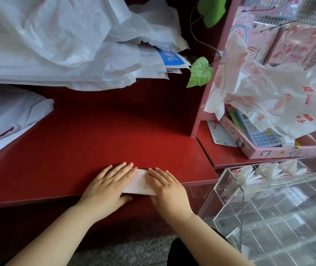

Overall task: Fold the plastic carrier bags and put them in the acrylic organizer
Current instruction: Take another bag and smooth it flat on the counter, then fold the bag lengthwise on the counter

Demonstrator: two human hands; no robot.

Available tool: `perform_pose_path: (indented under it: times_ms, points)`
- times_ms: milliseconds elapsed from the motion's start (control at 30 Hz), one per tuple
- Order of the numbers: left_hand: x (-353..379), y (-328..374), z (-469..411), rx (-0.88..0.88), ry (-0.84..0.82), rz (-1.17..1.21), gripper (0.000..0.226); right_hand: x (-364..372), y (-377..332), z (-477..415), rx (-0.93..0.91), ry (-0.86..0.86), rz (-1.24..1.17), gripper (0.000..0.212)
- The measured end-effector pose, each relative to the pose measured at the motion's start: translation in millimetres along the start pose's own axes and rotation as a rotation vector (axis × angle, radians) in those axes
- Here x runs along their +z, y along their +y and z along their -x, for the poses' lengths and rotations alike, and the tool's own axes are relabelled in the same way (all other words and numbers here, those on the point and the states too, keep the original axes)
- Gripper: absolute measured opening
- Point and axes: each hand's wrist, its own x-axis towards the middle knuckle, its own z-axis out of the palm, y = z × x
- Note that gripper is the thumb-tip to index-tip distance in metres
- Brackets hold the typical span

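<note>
both hands lie flat, fingers straight, on a folded bag (140,182) at the near edge of the red surface (95,135): left hand (109,186) and right hand (165,186) hide most of it. the acrylic organizer (280,208), cut off at right, holds folded bags (263,172), blurred behind its wall.

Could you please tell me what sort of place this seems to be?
Probably a small shop: packaged pink goods hang on pegboard hooks, a calculator sits in a pink tray, and white carrier bags are heaped on the red counter.
</note>
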Motion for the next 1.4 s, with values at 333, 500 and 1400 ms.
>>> perform_pose_path:
  times_ms: [333, 500, 1400]
  points:
    - [-4.0, 21.6, 12.6, -0.023, 0.267, 0.35, 0.031, -37.9, 6.2, 15.6, 0.066, -0.036, -0.21, 0.037]
    - [-36.9, 59.4, -3.7, -0.22, 0.102, 0.86, 0.059, -73.9, 30.5, 45.0, 0.224, -0.052, -0.422, 0.02]
    - [-11.1, 370.8, -315.6, -0.001, -0.019, 0.722, 0.01, -142.2, 343.5, 147.2, 0.916, 0.055, 0.093, 0.071]
